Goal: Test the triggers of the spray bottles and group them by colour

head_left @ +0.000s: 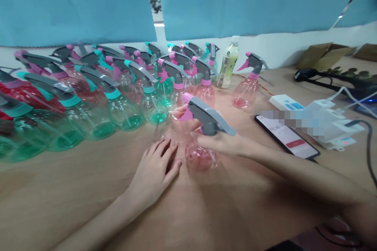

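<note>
My left hand (pixel 156 168) lies palm down on the wooden table (pixel 123 219), its fingers stretched out and slightly apart. My right hand (pixel 219 143) holds a clear pink spray bottle (pixel 202 159) just under its neck, with the thumb on the near side and the other fingers partly hidden behind it. That bottle has a grey head with a pink trigger, nozzle and collar, and stands roughly upright. Beyond my fingertips is a clear green spray bottle (pixel 156 110) with a teal collar and some green showing at its base.
Several pink, red and green spray bottles crowd the left and back. One pink spray bottle (pixel 246 90) stands apart at the right, near a drink bottle (pixel 229 62). Farther right are a phone (pixel 285 135), a power strip with chargers (pixel 324 121), cables and a cardboard box (pixel 321 57).
</note>
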`<state>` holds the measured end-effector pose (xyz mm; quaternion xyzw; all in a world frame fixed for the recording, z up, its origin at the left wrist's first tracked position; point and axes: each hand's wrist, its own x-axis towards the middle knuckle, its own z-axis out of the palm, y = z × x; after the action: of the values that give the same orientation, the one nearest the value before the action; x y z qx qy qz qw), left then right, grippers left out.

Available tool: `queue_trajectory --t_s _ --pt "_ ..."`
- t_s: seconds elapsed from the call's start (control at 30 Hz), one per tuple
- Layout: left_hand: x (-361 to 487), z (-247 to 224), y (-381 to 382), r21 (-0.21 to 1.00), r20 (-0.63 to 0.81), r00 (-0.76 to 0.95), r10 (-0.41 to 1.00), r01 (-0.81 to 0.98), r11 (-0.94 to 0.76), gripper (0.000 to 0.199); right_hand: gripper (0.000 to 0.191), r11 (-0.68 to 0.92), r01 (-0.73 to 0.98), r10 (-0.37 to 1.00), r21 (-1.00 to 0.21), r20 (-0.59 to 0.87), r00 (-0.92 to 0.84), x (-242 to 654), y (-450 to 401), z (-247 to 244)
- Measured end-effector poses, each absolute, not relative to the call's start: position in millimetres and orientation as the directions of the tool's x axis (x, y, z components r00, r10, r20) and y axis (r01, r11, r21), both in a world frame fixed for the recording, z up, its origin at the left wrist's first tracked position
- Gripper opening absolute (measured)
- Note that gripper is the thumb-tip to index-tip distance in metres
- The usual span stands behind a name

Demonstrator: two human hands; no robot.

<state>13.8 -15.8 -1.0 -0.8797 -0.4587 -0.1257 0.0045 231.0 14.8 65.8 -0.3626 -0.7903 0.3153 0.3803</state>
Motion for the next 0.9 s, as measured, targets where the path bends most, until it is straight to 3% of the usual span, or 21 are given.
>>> queue_trajectory --t_s 0.1,0.43,0.63,0.9 --pt "13.4 -0.9 -16.6 0.111 0.229 0.546 0.806 0.808 -0.579 0.041 0.010 0.546 0.269 0.808 -0.793 0.413 -0.420 234.8 18.4 65.3" --pt "15.8 1.1 -19.1 0.099 0.209 0.539 0.816 0.819 -0.566 0.041 0.007 0.417 0.403 0.903 -0.815 0.323 -0.282 239.5 20.9 69.9" --pt "15.6 1.5 -20.0 0.096 0.206 0.536 0.819 0.822 -0.562 0.040 0.014 0.351 0.485 0.936 -0.801 0.287 -0.203 236.0 17.4 66.1" --pt "15.0 -0.5 -19.9 0.098 0.211 0.537 0.817 0.820 -0.565 0.041 0.011 0.413 0.457 0.910 -0.788 0.343 -0.231 236.0 17.9 64.5"
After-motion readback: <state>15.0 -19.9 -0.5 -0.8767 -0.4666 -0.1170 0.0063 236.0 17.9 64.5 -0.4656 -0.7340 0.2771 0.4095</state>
